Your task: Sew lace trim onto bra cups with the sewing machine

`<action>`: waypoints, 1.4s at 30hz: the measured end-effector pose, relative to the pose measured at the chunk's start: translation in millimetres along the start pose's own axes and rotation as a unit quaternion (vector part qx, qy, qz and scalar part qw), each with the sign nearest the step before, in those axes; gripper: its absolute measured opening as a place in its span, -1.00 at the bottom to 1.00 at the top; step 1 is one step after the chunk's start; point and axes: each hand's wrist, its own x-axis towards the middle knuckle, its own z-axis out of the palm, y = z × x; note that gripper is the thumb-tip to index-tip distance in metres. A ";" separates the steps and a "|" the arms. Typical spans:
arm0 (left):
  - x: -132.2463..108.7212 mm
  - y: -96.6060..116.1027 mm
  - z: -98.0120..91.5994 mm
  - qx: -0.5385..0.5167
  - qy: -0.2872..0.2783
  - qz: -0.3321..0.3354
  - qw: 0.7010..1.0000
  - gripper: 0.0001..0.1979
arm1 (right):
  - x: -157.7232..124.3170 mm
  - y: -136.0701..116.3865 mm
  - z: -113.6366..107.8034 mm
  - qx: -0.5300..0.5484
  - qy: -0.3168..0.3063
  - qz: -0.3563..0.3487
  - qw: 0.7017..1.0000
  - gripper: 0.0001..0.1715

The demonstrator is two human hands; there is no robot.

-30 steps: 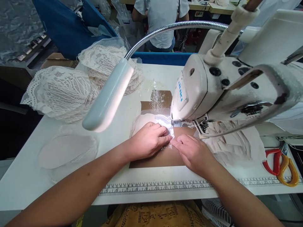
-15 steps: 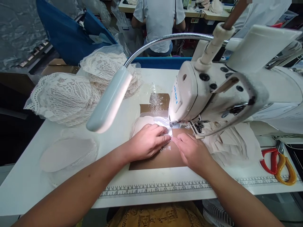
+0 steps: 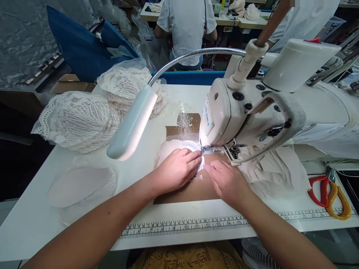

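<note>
A pale fabric piece with a white lace edge (image 3: 171, 147) lies under the sewing machine's head (image 3: 218, 112), its right edge at the needle area. My left hand (image 3: 179, 168) rests over the piece, fingers together and bent, holding it down beside the presser foot. Close by on the right, my right hand (image 3: 228, 181) is closed, thumb and forefinger pinched at the fabric's near edge. What exactly lies between those fingertips is partly hidden. Beneath both hands is a brown sheet (image 3: 185, 194) on the machine bed.
Stacked lace pieces (image 3: 78, 121) stand at the left, with pale oval pieces (image 3: 81, 186) nearer. A lamp (image 3: 133, 123) hangs over the table. Beige fabric (image 3: 280, 172) and red-and-orange-handled scissors (image 3: 329, 194) lie right. A printed ruler (image 3: 185, 227) runs along the front. A person (image 3: 186, 30) sits beyond.
The view has shifted slightly. My left fingers lie a little straighter and nearer the needle area, and the lace edge shows a bit more. The right hand stays almost in place.
</note>
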 end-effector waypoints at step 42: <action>7.2 -34.6 0.1 0.043 -0.007 0.005 0.999 -0.51 | 17.4 8.2 3.4 0.057 -0.073 0.115 0.989 -0.43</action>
